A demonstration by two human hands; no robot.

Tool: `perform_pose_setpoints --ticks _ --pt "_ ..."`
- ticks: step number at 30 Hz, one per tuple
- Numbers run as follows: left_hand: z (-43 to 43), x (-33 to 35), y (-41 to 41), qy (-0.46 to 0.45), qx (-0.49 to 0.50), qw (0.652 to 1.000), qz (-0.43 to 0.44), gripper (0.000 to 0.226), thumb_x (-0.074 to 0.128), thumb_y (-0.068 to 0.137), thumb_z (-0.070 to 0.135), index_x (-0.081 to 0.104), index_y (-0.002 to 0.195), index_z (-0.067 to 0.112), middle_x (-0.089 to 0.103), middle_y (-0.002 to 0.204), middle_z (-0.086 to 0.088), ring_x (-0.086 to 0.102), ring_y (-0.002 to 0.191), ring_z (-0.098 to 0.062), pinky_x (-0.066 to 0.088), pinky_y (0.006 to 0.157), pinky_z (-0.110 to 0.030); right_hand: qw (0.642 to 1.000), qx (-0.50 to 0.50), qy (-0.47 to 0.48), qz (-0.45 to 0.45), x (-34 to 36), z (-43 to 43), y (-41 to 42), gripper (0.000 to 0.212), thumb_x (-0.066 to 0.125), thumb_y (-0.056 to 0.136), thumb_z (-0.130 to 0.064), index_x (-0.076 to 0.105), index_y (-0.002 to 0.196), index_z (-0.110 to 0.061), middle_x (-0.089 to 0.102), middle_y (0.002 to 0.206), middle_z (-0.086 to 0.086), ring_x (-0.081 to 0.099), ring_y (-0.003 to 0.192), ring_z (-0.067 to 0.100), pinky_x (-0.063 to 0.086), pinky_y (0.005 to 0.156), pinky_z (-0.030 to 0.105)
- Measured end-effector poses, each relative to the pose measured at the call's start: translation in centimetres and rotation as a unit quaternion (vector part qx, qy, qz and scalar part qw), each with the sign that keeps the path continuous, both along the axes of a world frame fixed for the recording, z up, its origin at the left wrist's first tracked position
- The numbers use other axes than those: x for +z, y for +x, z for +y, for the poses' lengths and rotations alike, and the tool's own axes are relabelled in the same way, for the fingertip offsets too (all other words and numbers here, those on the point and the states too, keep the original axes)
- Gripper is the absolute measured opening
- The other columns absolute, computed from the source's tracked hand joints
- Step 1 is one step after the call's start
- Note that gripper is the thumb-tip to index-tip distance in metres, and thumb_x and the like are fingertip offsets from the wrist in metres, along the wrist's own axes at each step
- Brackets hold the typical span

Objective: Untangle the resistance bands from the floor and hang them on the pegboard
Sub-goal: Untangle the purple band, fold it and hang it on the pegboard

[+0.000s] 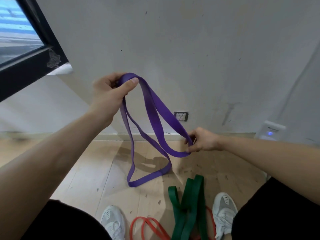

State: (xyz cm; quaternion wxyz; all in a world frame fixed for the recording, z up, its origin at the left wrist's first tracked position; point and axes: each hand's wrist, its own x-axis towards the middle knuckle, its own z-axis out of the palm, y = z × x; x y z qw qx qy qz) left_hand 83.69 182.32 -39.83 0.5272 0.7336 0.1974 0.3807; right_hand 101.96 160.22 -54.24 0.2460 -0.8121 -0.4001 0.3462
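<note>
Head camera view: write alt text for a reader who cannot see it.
A person holds a purple resistance band up in both hands: the left hand grips its top fold, the right hand pinches a lower loop, and its bottom hangs near the wooden floor. A green band lies over a red band between the person's white shoes.

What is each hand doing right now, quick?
Left hand: grip closed round the top of the purple band, holding it up.
Right hand: pinching a lower loop of the same band.
</note>
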Motion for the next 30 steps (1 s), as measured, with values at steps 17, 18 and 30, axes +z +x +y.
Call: perform_pose_setpoints --ticks 17,18,30 --pt "2.5 -2.2 -0.9 0.019 0.052 0.99 0.133 0.025 0.08 0.085 0.029 0.073 0.105 0.016 0.072 0.089 -0.001 0.065 0.074 -0.011 0.055 0.07 -0.024 0.911 -0.186 0.306 0.203 7.7 0.7 1.2 0.048 0.069 0.091 -0.001 0.045 0.132 -0.007 0.077 0.104 0.017 0.076 0.086 0.019 0.056 0.065 0.022" --pt "2.6 -2.2 -0.9 0.016 0.055 0.989 0.134 0.025 0.08 0.085 0.029 0.072 0.105 0.016 0.072 0.089 -0.001 0.065 0.074 -0.012 0.055 0.07 -0.025 0.9 -0.197 0.322 0.217 8.0 0.6 1.4 0.051 0.068 0.09 0.002 0.045 0.135 -0.008 0.075 0.105 0.019 0.076 0.085 0.019 0.055 0.064 0.021" --pt "3.7 -3.3 -1.0 0.003 0.057 0.985 0.161 0.021 0.082 0.084 0.025 0.076 0.098 0.01 0.064 0.068 0.005 0.056 0.05 0.002 0.046 0.053 -0.012 0.891 -0.253 0.368 0.082 9.5 -1.1 3.9 0.038 0.08 0.081 -0.003 0.059 0.112 -0.008 0.057 0.107 0.015 0.062 0.073 0.02 0.055 0.068 0.025"
